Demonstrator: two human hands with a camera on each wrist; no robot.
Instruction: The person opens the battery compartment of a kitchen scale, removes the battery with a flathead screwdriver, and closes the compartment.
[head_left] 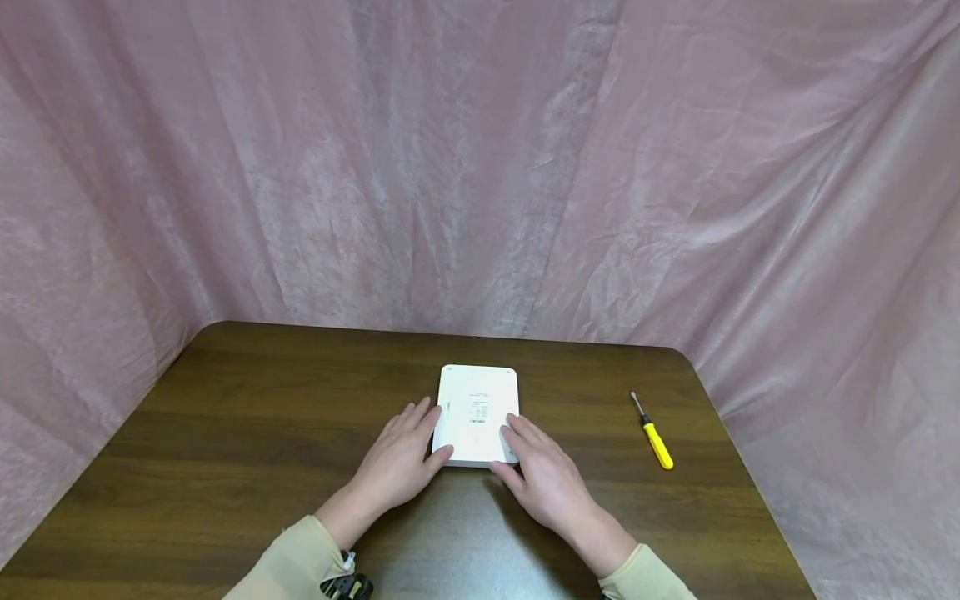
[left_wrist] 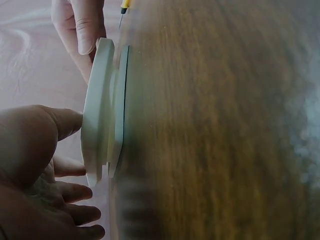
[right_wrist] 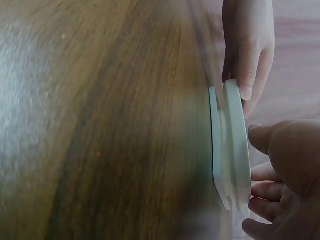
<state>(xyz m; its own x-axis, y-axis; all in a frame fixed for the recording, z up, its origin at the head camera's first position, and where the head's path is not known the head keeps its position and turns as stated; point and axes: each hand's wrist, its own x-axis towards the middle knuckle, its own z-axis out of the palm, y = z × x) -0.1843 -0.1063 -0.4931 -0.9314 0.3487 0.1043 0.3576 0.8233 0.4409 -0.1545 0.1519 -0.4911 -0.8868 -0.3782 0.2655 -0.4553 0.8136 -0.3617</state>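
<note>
A white, flat, rounded rectangular device (head_left: 471,387) lies on the table with its printed label side up, looking like an upturned kitchen scale. From the side, in the left wrist view, its thicker body (left_wrist: 95,110) sits above a thinner plate (left_wrist: 120,110), with a narrow gap between. My left hand (head_left: 401,458) touches the device's left edge, fingers extended, thumb at the near left corner. On the opposite side my right hand (head_left: 547,479) rests its fairly straight fingers on the right edge, thumb by the near edge. Small holes show at the device's far corners.
A screwdriver (head_left: 657,443) with a yellow handle lies to the right on the brown wooden table (head_left: 300,400). Pink curtains (head_left: 450,167) hang behind the table and at both sides.
</note>
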